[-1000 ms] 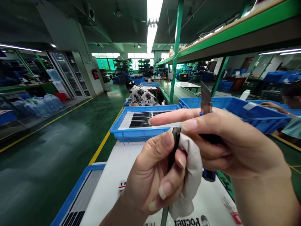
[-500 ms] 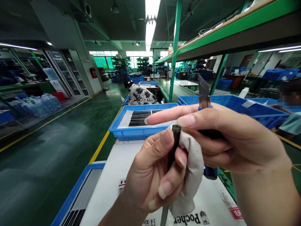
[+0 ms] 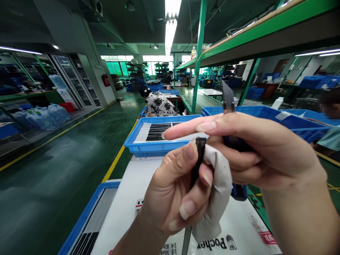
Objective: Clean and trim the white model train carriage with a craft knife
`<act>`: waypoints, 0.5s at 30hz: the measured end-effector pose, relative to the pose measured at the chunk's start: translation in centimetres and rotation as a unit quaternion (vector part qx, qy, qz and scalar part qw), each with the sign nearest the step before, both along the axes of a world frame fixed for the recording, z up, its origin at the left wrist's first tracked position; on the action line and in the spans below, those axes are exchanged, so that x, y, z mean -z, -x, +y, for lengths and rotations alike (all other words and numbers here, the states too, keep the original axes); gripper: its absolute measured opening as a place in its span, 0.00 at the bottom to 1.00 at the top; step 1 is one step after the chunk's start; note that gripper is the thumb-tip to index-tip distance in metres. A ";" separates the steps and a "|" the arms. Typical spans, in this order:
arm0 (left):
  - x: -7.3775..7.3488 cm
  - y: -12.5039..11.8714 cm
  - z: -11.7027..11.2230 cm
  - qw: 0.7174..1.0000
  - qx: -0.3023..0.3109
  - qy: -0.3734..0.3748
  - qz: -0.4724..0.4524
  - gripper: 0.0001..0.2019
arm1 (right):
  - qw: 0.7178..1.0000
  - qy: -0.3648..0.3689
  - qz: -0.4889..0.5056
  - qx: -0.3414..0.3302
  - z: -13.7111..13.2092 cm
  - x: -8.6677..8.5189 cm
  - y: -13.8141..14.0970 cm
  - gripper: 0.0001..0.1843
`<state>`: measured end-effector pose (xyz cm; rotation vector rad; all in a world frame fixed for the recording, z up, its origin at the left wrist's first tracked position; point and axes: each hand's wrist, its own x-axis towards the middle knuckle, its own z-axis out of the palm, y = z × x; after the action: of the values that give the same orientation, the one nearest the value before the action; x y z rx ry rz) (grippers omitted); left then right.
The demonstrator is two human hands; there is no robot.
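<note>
My left hand (image 3: 180, 187) is closed around a thin black strip (image 3: 199, 147), its top end standing up between thumb and fingers. A greyer lower length of it hangs below the hand. Bunched in the same hand is a white cloth (image 3: 221, 177), drooping on the right side. My right hand (image 3: 247, 148) grips a snap-off utility knife (image 3: 228, 99), blade upward and away from the strip; the dark blue handle shows below the fingers. The right index finger stretches left, and the right thumb is just above the strip's top end, apart from it.
A blue tray (image 3: 162, 152) with rows of black strips on white sheets stands beyond the white printed work surface (image 3: 138, 173). Another blue tray (image 3: 103, 185) is at lower left. Larger blue bins (image 3: 292, 127) stand right, under a green shelf. Co-workers sit ahead and right.
My right thumb has lifted off the strip's top end, leaving more of it showing. The knife has tilted slightly left with the right hand. The left hand keeps its hold.
</note>
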<state>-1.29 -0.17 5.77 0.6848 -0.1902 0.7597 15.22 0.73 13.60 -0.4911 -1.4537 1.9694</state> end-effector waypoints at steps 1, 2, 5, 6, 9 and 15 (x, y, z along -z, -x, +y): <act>0.0 0.0 0.0 1.000 0.000 0.003 -0.003 0.18 | 1.000 -0.001 0.003 -0.007 0.1 0.0 -0.1 0.18; 0.0 0.0 0.0 1.000 0.002 0.005 -0.004 0.18 | 1.000 0.000 0.004 -0.008 0.1 0.0 -0.1 0.18; 0.0 0.0 0.1 1.000 0.007 0.010 -0.004 0.18 | 1.000 0.005 0.002 -0.006 0.0 -0.2 0.0 0.16; -0.1 0.0 0.1 1.000 0.008 0.011 -0.002 0.18 | 1.000 0.006 -0.002 0.000 -0.1 -0.3 0.0 0.15; -0.1 0.0 -0.1 1.000 0.006 0.013 0.002 0.16 | 1.000 0.007 -0.014 0.018 -0.4 -0.4 0.0 0.13; -0.4 0.0 -0.1 1.000 -0.002 0.012 0.016 0.14 | 0.999 -0.008 -0.033 0.031 -0.4 -0.4 0.2 0.15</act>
<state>-1.30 -0.32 6.16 0.6737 -0.1504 0.7536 15.06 0.34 14.01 -0.5917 -1.4760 1.9070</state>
